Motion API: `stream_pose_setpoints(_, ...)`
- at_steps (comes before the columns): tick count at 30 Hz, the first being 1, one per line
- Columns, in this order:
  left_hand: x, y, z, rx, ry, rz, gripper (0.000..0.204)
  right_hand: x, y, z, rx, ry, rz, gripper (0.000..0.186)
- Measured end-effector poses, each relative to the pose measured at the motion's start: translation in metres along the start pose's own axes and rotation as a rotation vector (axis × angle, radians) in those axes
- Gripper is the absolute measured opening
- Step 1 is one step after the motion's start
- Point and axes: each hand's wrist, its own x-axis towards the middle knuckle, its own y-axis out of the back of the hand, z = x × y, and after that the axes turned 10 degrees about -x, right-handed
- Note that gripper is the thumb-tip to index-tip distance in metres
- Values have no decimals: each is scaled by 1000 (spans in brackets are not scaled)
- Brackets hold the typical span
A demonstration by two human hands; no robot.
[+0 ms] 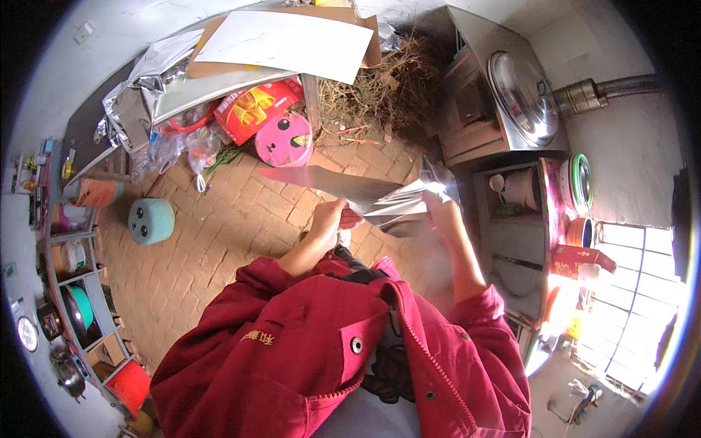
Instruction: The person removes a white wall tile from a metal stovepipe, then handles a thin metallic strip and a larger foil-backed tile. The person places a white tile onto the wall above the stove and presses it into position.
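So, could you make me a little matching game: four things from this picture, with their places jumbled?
1. shiny silver foil sheet
2. pale-blue round stool with a face
3. flat white rectangular sheet
4. round silver metal lid

A. on brown cardboard
B. beside a grey metal pipe
C. in the fingers of the left hand and right hand
D. on the tan brick floor

Pairs: 1-C, 2-D, 3-A, 4-B

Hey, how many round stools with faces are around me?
2: a pink stool beside the red bag, and a teal stool on the floor at left. More may be hidden.
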Motion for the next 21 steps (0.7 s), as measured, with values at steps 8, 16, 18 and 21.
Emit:
stream_pose_setpoints(8, -20, 7, 14, 71, 101, 30, 34, 40, 43, 37, 746, -358, -363, 28)
stream_pose_setpoints(16, -23, 8, 0, 86, 21, 18, 32, -53, -18, 17, 846, -139, -437, 43)
stream_pose_setpoints(18, -26, 5, -4, 104, 22, -2, 32, -80, -34, 2, 654, -100, -343, 46)
stream_pose_setpoints(21, -30, 5, -10, 172, 13, -1, 31, -80, -49, 7, 278, -38, -312, 50)
